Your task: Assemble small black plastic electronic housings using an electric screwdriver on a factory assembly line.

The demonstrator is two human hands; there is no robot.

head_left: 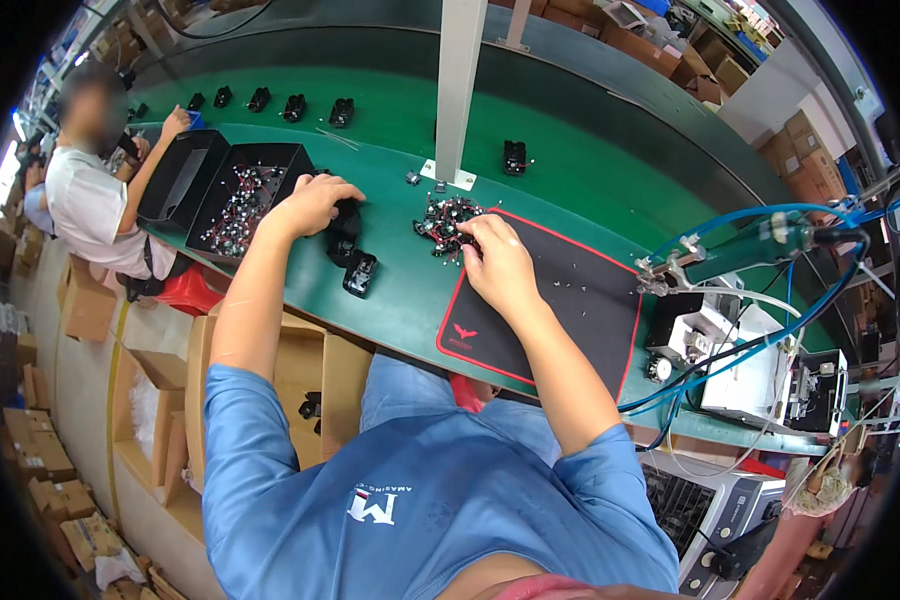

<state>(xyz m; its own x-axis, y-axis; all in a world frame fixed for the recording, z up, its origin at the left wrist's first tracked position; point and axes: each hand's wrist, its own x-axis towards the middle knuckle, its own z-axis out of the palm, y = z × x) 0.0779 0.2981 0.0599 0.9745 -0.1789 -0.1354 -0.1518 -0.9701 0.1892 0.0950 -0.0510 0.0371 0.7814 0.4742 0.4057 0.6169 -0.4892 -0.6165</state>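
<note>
My left hand [313,206] curls over one of several black plastic housings [342,240] left of centre on the bench; its thumb is hidden. A separate black housing [361,274] lies just nearer to me. My right hand [502,262] is at the pile of small wired electronic parts [444,222], thumb and fingers drawn together at its right edge. What sits between those fingertips is too small to make out. The pile lies beside the far left corner of a black mat with a red border [570,300].
A black bin [255,200] holds more wired parts, beside another black bin [180,175]. A co-worker [95,190] sits at the left. A grey post [460,90] rises behind the pile. Black housings [342,112] line the green belt. A green pneumatic tool [740,255] with hoses stands right.
</note>
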